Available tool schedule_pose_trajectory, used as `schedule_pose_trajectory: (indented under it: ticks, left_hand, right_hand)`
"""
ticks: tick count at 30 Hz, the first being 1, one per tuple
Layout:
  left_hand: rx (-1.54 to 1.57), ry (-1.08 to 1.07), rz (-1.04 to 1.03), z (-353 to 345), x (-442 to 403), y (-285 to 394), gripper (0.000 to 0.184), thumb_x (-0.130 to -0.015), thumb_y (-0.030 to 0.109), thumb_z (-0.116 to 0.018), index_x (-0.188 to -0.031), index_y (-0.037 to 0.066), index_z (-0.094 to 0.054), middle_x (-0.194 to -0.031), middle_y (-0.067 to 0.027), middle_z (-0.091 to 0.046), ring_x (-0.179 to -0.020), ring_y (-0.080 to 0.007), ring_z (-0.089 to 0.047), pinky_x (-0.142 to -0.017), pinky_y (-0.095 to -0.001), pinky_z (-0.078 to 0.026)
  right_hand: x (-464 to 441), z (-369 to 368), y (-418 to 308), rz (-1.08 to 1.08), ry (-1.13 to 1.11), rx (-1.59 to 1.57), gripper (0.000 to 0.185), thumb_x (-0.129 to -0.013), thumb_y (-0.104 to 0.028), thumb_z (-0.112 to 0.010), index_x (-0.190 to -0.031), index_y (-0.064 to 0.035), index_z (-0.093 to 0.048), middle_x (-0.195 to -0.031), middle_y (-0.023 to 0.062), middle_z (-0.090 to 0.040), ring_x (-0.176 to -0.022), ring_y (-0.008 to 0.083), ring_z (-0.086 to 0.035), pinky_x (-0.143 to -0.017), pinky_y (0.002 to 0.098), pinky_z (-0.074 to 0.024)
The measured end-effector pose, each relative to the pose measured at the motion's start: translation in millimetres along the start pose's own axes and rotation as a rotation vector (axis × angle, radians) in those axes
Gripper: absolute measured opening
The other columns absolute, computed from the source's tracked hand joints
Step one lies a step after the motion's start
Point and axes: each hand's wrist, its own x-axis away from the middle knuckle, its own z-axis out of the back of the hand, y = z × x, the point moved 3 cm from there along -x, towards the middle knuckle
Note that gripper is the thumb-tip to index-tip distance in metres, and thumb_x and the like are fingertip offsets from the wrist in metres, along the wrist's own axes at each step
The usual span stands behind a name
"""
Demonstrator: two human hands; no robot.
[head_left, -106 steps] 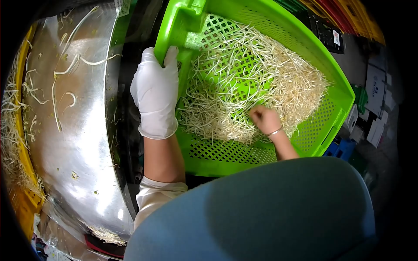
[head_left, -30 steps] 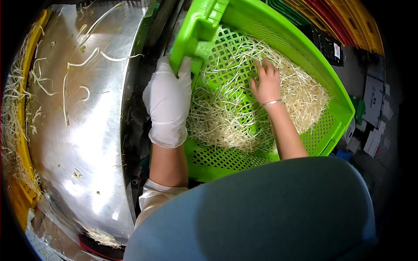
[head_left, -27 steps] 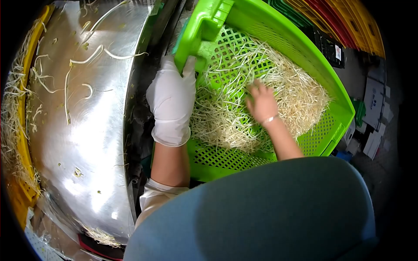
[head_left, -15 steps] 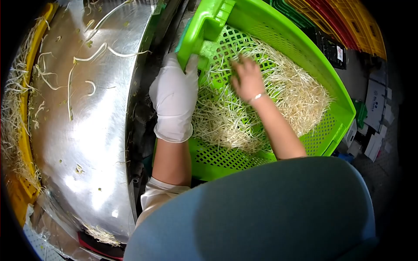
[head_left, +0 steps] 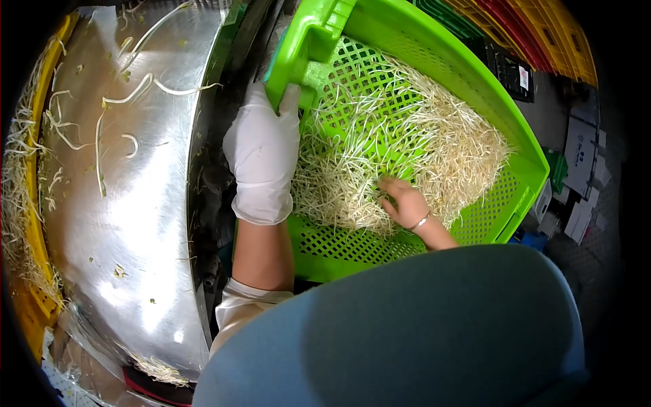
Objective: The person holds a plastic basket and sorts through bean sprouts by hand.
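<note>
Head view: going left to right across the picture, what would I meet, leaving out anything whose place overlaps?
Yellow crate rim → metal surface → gloved left hand → bare right hand → pale printed box.

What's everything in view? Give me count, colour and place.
Green basket: one, bright green, centre
Sprouts: uncountable, whitish, in the basket
Metal surface: one, silver, left
Loose sprouts: several, white, on the metal surface
Yellow crate: one, yellow, far left, sprouts beside its rim
Sprout clump: one, pale, lower left
Clear plastic: count unclear, transparent, lower left
Stacked crates: count unclear, yellow, red and green, upper right
Black crate: one, black, beside the stack
Boxes: several, white-grey, right
Green item: one, green, right
Blue object: one, blue, right
Bracelet: one, silvery, over the basket
Garment: one, blue-green, bottom
Sleeve: one, pale, lower centre-left
Left grip: one, white-gloved, on the basket's left rim
Right grip: one, bare, among the sprouts
</note>
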Motion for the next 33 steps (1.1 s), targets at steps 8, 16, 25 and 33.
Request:
schedule_pose_trajectory:
  ticks: [8,16,25,33]
  left_hand:
    - [-0.104,0.014,0.012,-0.4,-0.8,-0.3,0.036,-0.081,0.038,-0.055,-0.094,0.004,-0.057,-0.06,-0.007,-0.058,-0.053,-0.0182,-0.055,-0.054,-0.0303,-0.043]
    - [-0.109,0.006,0.02,0.6,-0.7,0.6,0.036,-0.081,0.038,-0.055,-0.095,0.004,-0.057,-0.062,-0.0071,-0.058,-0.055,-0.0187,-0.056,-0.056,-0.0307,-0.043]
    - [-0.07,-0.027,0.058,4.3,1.4,6.1,0.037,-0.081,0.038,-0.055,-0.095,0.004,-0.057,-0.063,-0.0085,-0.059,-0.058,-0.0218,-0.057,-0.058,-0.0323,-0.044]
    - [-0.048,-0.045,-0.005,6.0,0.2,8.1,0.033,-0.082,0.036,-0.055,-0.089,0.004,-0.055,-0.07,-0.0178,-0.061,-0.066,-0.0353,-0.06,-0.059,-0.0411,-0.046]
  right_hand:
    - [-25.5,9.7,35.2,-0.367,0.178,-0.251,0.021,-0.076,-0.009,-0.06,-0.097,-0.008,-0.058,-0.084,0.0089,-0.061,-0.064,0.0214,-0.06,-0.057,0.0294,-0.0484]
    - [-14.8,-10.5,28.9,-0.341,0.042,-0.235,0.006,-0.074,-0.009,-0.06,-0.08,-0.0076,-0.058,-0.074,0.0082,-0.057,-0.058,0.0216,-0.058,-0.053,0.0311,-0.0463]
    - [-103.2,38.5,13.9,-0.047,0.394,-0.131,0.039,-0.075,-0.01,-0.058,-0.114,-0.0087,-0.05,-0.117,0.0151,-0.048,-0.106,0.032,-0.045,-0.092,0.0382,-0.0369]
    - [-63.9,-26.2,-20.6,0.066,0.057,0.049,0.05,-0.072,-0.01,-0.057,-0.12,-0.009,-0.045,-0.132,0.0183,-0.035,-0.12,0.0381,-0.031,-0.102,0.0452,-0.0278]
